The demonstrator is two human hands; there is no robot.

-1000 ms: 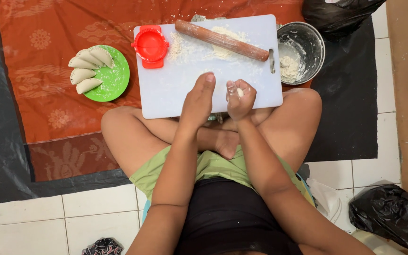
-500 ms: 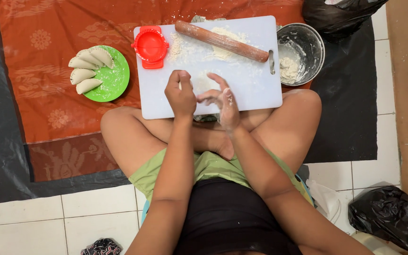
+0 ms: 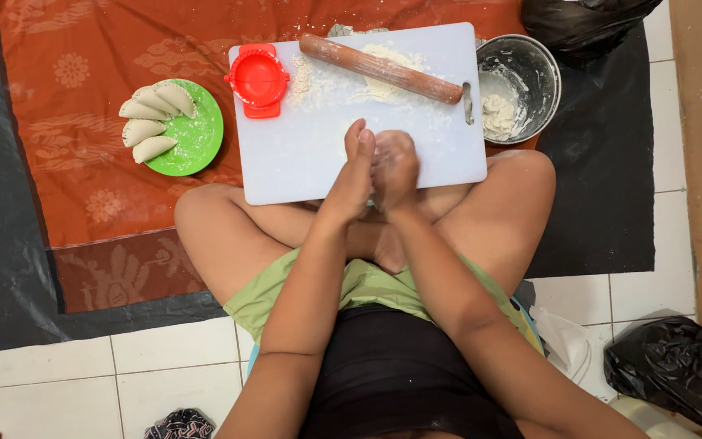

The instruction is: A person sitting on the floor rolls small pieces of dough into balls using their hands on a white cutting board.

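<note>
Left hand and right hand now pressed palm to palm over the near edge of the white cutting board; half a second ago apart, the left one curled, the right one open beside it. Fingers flour-dusted, closed against each other; anything clasped between the palms hidden, so cannot tell. Unmoved since before: wooden rolling pin lying slantwise across the board's far side on scattered flour, red dumpling press at the board's far left corner, metal bowl with dough scraps just right of the board, green plate with folded dumplings on the orange cloth.
</note>
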